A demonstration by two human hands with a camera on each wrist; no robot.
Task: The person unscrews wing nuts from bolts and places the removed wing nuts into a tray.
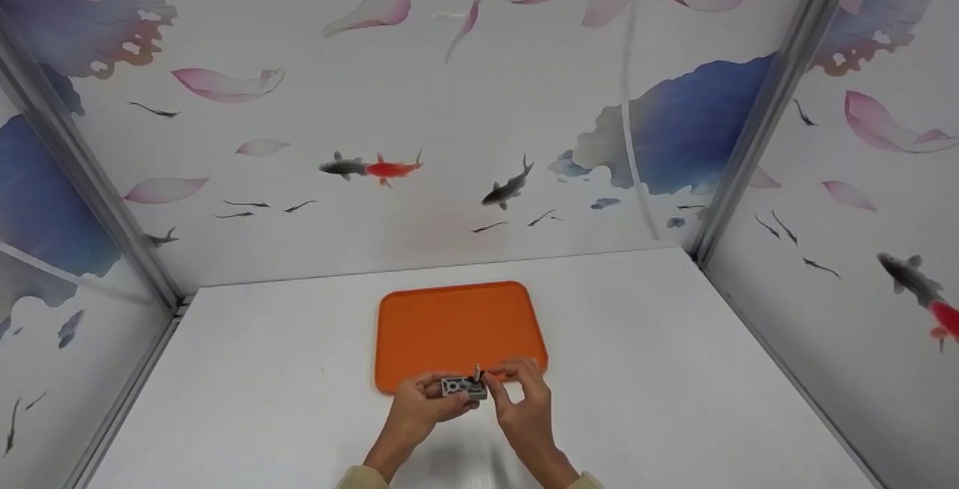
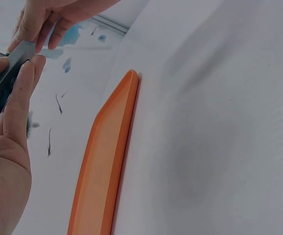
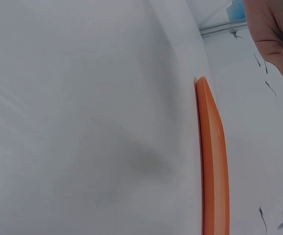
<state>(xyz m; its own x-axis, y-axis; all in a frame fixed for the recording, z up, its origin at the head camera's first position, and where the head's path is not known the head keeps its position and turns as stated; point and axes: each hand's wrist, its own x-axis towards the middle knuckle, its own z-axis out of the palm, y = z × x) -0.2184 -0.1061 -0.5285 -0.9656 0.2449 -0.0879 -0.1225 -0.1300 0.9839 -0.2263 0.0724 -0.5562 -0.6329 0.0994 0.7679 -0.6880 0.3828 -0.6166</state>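
Above the near edge of the orange tray (image 1: 461, 324), my left hand (image 1: 418, 405) grips a small grey rectangular block (image 1: 454, 386) with round recesses in its face. Thumb and fingers hold it from both sides, as the left wrist view shows with the block (image 2: 9, 81) tilted. A small light upright piece with a dark base (image 1: 477, 374) stands at the block's right end. There my right hand (image 1: 528, 398) pinches with thumb and forefinger; its fingertips partly hide that small part. In the right wrist view only part of the right hand (image 3: 275, 36) shows, and the block is out of sight.
The tray lies flat on a white table (image 1: 644, 369), towards the back wall. Printed panels (image 1: 449, 114) with fish and petals stand behind and on both sides, joined by metal posts (image 1: 772, 99). Shadows of the hands fall on the table.
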